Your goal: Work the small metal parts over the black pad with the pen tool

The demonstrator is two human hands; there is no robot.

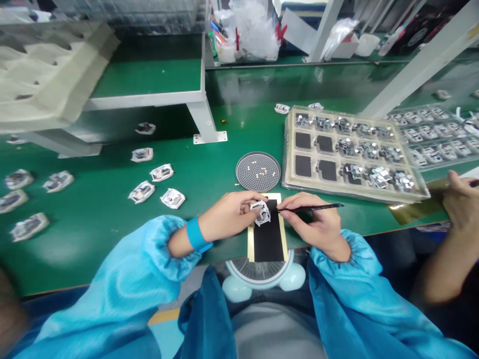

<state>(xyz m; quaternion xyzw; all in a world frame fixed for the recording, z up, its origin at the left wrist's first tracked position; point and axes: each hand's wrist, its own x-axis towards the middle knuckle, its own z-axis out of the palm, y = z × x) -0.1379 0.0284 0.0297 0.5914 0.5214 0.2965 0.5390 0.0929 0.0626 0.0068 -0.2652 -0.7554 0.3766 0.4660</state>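
Note:
My left hand [229,215] pinches a small white-framed metal part [261,212] over a black pad with a yellow border [268,239] at the green bench's near edge. My right hand [318,224] grips a thin black tweezer-like tool [318,207], its tip touching the part. Both arms are in blue sleeves, and a blue band sits on the left wrist. Just behind the hands lies a round perforated disc [258,171] with several tiny pieces on it.
A cream tray [348,154] of small metal parts and black squares lies at the right, with a second tray [437,132] behind it. Loose parts [149,182] are scattered to the left. Another person's hand [462,199] works at far right. A white shelf leg [204,119] stands behind.

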